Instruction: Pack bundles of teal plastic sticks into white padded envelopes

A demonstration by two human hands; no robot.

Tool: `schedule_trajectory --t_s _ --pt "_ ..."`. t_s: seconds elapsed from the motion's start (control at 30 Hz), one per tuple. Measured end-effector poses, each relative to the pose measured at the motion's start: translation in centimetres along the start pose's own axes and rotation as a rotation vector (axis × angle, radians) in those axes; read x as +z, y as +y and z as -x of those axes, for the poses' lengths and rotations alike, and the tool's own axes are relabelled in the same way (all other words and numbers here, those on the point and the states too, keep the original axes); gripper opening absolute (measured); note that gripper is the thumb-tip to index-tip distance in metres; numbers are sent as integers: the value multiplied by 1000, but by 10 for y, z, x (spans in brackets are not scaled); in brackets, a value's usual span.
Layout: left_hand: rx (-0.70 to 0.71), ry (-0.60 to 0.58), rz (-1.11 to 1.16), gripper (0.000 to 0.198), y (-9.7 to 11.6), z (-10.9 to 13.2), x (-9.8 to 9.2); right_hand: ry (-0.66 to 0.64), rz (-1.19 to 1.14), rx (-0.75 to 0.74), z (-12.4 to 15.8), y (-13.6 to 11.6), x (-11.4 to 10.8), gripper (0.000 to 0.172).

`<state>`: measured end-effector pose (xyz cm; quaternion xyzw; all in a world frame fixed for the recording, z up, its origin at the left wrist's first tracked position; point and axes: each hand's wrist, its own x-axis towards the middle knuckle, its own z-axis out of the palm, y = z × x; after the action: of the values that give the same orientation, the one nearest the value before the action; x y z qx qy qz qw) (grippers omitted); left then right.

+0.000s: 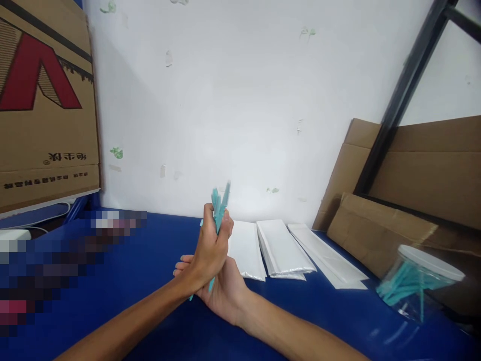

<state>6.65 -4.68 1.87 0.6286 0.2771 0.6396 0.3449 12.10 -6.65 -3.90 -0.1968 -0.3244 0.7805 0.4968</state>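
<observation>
My left hand [212, 238] is wrapped round a small bunch of slim teal sticks [224, 195], held nearly upright with the upper ends poking out above my fist. Under it my right hand [227, 296] lies palm up, its fingers stretched out to the left and partly covered by my left wrist. The lower ends of the sticks show by the right palm; whether they press on it I cannot tell. Just behind my hands are flat white packets [280, 248], partly stacked. A clear jar [409, 293] with a white lid, at the right, contains several similar teal sticks.
The blue table [150, 281] meets a white wall [225, 100]. A large cardboard box [48, 135] stands at the left. Cardboard sheets [432, 160] and a dark metal frame [398, 95] border the right side. Part of the left side is pixelated.
</observation>
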Motion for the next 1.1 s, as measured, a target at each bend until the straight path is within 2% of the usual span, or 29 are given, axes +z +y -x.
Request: schedule_trajectory --t_s 0.1,0.2,0.4,0.6,0.77,0.87,0.97,1.1 --pt "-33 -17 -61 17 -5 5 2 29 -28 -32 -1 1 -3 47" --pt "-109 -34 -84 26 -8 7 1 87 -52 -49 -1 -2 -4 50" --pt "-227 -116 -62 39 -4 7 1 192 -21 -113 4 -9 7 43" --pt "-183 -23 -145 37 -6 3 -1 184 -22 -122 8 -13 14 43" --pt "-99 55 127 44 7 -1 -7 158 -28 -51 9 -8 11 45" --pt "-53 96 193 44 12 -1 -9 98 -50 22 9 -2 11 49" --pt "-143 72 78 41 6 5 -7 68 -38 -47 10 -5 14 46" --pt "-248 -20 -127 33 -7 13 2 169 -14 -89 10 -17 14 45"
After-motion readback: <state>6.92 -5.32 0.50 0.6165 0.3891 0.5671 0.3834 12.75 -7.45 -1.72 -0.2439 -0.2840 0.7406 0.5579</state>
